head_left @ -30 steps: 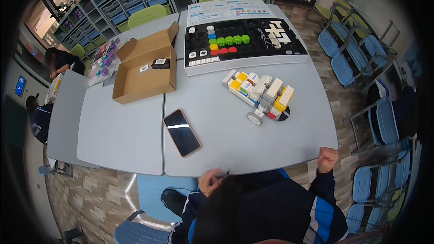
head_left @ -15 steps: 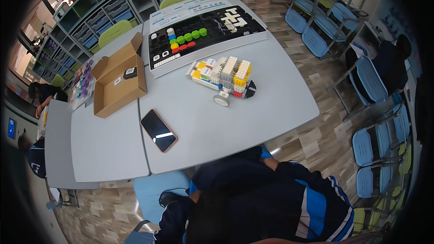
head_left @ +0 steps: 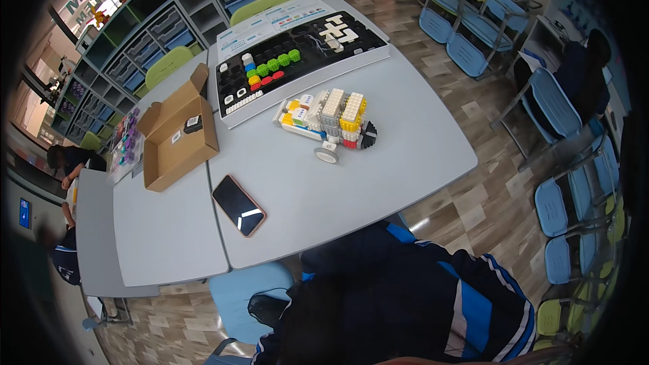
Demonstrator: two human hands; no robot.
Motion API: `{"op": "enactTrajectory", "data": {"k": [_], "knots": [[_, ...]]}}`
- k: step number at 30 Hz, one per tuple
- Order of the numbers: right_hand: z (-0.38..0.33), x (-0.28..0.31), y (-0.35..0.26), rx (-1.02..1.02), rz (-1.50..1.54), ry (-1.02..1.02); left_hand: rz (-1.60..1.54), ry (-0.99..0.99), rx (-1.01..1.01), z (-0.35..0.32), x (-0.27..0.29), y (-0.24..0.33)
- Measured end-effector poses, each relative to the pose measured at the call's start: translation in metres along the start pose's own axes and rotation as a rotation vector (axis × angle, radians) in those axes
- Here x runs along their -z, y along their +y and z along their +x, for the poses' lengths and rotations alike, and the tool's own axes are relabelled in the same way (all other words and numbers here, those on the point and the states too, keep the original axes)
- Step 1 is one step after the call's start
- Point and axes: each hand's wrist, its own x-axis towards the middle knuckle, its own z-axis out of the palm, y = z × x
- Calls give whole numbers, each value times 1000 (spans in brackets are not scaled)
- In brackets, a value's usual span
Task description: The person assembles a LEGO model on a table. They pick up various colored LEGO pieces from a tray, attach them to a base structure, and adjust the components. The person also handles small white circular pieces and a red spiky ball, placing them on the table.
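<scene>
One white, yellow and grey plastic-brick wheeled model rests on the light-grey table surface, between the near edge and the black plastic parts tray toward the far edge. Neither hand is visible; grip opening and contents cannot be determined. No handling step shows; handling would probably require a hand over the near edge.

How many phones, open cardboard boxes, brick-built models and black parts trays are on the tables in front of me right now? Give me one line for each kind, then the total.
Phone: 1
Open cardboard box: 1
Brick-built model: 1
Black parts tray: 1
Total: 4
</scene>
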Motion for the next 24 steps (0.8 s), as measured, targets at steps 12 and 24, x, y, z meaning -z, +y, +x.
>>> {"op": "enactTrajectory", "data": {"k": [12,24], "knots": [[0,-7,-3,-46,61,54,-31,38,37,-16,2,11],[7,-14,-3,-79,143,173,-57,124,-127,30,47,76]]}}
